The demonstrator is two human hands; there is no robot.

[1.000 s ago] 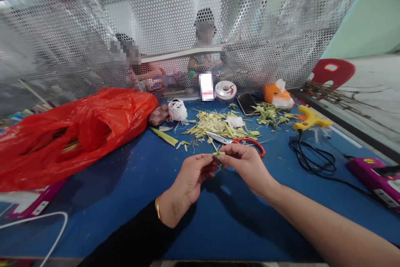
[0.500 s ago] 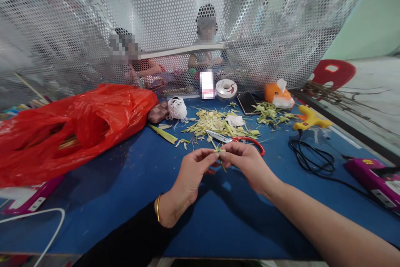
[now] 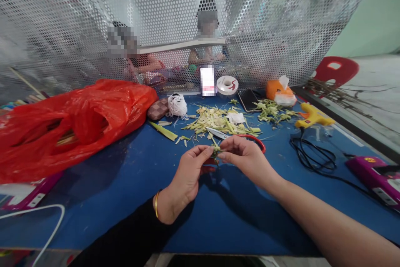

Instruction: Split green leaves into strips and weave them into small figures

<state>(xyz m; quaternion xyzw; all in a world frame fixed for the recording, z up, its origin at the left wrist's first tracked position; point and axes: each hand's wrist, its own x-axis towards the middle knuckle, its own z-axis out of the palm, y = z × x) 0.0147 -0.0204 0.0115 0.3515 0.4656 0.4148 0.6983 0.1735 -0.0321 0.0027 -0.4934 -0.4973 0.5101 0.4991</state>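
My left hand (image 3: 187,173) and my right hand (image 3: 243,158) meet over the blue table (image 3: 125,192), fingertips pinched together on a small green leaf piece (image 3: 216,150) held between them. A gold bangle sits on my left wrist, above a black sleeve. Just beyond my hands lie red-handled scissors (image 3: 237,137), blades pointing left, partly hidden by my right hand. Behind them is a pile of pale green leaf strips (image 3: 215,120).
A big red plastic bag (image 3: 71,121) fills the left. At the back stand a thread ball (image 3: 177,105), tape roll (image 3: 227,86), phone (image 3: 248,99) and orange tissue holder (image 3: 279,92). A yellow glue gun (image 3: 312,116) with black cord lies right. Two people sit behind the perforated screen.
Both hands have lifted slightly and drifted a little away from me, still pinching the leaf piece. The view has tipped down a bit.
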